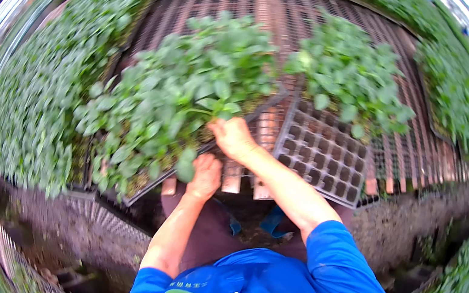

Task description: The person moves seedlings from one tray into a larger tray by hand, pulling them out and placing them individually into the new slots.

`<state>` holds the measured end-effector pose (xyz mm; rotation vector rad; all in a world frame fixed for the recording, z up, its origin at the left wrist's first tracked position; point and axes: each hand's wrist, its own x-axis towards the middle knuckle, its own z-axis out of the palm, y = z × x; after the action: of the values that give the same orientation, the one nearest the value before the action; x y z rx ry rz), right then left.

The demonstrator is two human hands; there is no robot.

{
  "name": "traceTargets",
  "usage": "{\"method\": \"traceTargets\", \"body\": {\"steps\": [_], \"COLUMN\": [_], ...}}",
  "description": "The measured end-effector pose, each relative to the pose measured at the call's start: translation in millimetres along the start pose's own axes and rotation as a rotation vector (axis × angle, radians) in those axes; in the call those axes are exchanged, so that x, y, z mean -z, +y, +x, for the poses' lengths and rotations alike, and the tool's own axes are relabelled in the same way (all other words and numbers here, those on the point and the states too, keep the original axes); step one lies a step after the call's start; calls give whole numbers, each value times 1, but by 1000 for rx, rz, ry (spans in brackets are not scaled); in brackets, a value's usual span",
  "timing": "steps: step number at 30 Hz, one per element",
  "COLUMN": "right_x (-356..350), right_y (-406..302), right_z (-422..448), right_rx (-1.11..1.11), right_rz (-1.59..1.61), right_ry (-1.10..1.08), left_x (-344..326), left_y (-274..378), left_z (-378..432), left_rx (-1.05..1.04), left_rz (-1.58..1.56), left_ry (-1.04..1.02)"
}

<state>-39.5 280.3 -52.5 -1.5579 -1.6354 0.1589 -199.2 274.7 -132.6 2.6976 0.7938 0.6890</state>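
A black plug tray (154, 187) full of leafy green seedlings (180, 82) lies tilted before me on the left. My right hand (233, 139) is at its near right edge, fingers pinched around the base of a seedling (218, 106) whose leaves spread above the hand. My left hand (206, 176) is curled against the tray's near rim, beside a drooping leaf (187, 165); its fingertips are hidden, so its hold cannot be told. To the right, a second plug tray (321, 153) shows bare cells in its near part, and seedlings (350, 68) cover its far part.
Both trays rest on a slatted, mesh-like bench (275, 3). More seedlings crowd the left side (51, 85) and the right side (462, 100). A dirt path (406, 224) runs along the bench's near edge. My feet, in blue footwear (275, 224), are below the bench edge.
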Motion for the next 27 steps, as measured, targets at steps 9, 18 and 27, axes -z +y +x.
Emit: {"method": "traceTargets", "body": {"steps": [9,18,27], "right_x": [184,294,276], "right_y": [42,132,166], "right_z": [-75,-134,-147], "right_rx": [-539,-699,-463], "right_rz": [487,-7,-397], "right_ry": [233,380,268], "left_x": [7,4,4], "left_y": [13,16,14], "left_z": [8,9,13], "left_rx": [-37,-33,-31], "left_rz": [149,192,138], "left_ry": [10,-3,7]}}
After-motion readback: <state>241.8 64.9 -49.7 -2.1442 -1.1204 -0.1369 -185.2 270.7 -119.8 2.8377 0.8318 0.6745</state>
